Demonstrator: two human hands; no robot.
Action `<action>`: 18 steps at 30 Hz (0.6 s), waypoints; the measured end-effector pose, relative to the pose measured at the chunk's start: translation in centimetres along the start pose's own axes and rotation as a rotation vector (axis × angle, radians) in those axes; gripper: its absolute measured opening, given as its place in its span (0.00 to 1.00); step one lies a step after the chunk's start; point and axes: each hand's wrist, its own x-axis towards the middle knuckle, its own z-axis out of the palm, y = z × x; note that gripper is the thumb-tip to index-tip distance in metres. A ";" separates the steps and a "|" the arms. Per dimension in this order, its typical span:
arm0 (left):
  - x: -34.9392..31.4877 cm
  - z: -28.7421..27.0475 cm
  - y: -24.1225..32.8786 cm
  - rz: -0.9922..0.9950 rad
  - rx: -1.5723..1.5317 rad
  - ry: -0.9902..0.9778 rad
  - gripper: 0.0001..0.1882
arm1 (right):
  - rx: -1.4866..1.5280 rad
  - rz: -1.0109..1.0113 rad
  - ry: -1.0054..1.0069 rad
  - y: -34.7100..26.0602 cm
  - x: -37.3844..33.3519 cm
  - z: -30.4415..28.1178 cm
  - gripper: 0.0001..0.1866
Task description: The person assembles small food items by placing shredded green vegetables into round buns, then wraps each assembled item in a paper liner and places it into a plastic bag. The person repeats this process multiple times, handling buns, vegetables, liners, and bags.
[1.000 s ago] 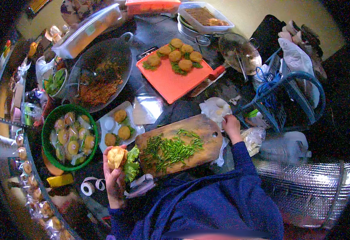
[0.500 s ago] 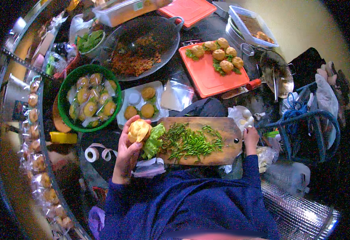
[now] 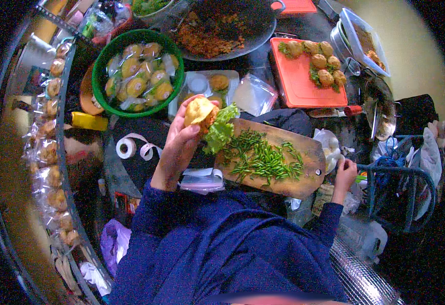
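My left hand [image 3: 177, 142] holds up a filled golden bun [image 3: 199, 111]. Reddish-brown filling shows at the bun's open side, and a green lettuce leaf [image 3: 221, 131] sticks out to the right. Just beyond it, partly hidden, a white tray [image 3: 232, 76] bears more buns. On my right, my right hand [image 3: 346, 175] has its fingers curled together beside a white plastic bag [image 3: 325, 140]; what they pinch, if anything, is too small to make out. Between the hands lies a wooden cutting board [image 3: 311, 155] with small green chillies [image 3: 276, 161] on it.
A green basket [image 3: 98, 76] of wrapped buns stands far left, beside a wok [image 3: 263, 33] of reddish filling. Filled buns sit on an orange lid [image 3: 309, 96]. A knife [image 3: 326, 112], a tape roll [image 3: 125, 148], clear plastic sheets [image 3: 254, 94] and a blue-framed rack [image 3: 423, 175] lie around.
The view has swung, so the scene sits higher and farther right in the picture. My left hand still holds the bun; my right hand has drawn slightly away from the white bag.
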 end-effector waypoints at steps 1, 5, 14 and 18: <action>-0.1 -0.1 0.0 0.001 -0.015 -0.005 0.37 | 0.016 0.006 0.020 -0.7 0.6 -0.7 0.11; -0.2 -0.4 -0.4 0.005 -0.017 0.018 0.35 | 0.453 0.274 -0.097 -5.0 3.0 -3.6 0.15; -0.9 -0.5 -0.8 -0.004 -0.018 0.036 0.38 | 1.312 0.539 -0.505 -17.7 4.4 -8.3 0.13; -1.1 -0.6 -0.7 -0.025 -0.020 0.015 0.39 | 1.374 0.523 -0.609 -21.5 4.2 -9.7 0.12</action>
